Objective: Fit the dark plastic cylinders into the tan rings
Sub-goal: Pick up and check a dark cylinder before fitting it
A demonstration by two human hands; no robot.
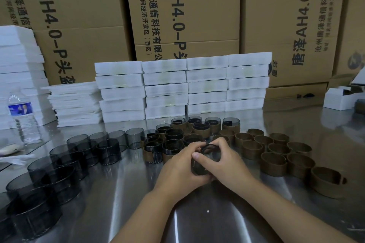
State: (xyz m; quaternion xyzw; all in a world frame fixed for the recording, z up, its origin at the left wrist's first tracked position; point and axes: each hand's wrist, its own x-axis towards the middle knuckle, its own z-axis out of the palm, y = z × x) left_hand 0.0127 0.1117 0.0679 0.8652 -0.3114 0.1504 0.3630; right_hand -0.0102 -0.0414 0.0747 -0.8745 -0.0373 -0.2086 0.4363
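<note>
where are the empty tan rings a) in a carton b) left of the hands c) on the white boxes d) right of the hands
d: the empty tan rings lie on the table to the right of the left hand and the right hand, which grip a dark cylinder.

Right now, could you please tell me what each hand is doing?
Left hand: closed, gripping the dark cylinder.
Right hand: closed, gripping the same dark cylinder from the other side.
</note>
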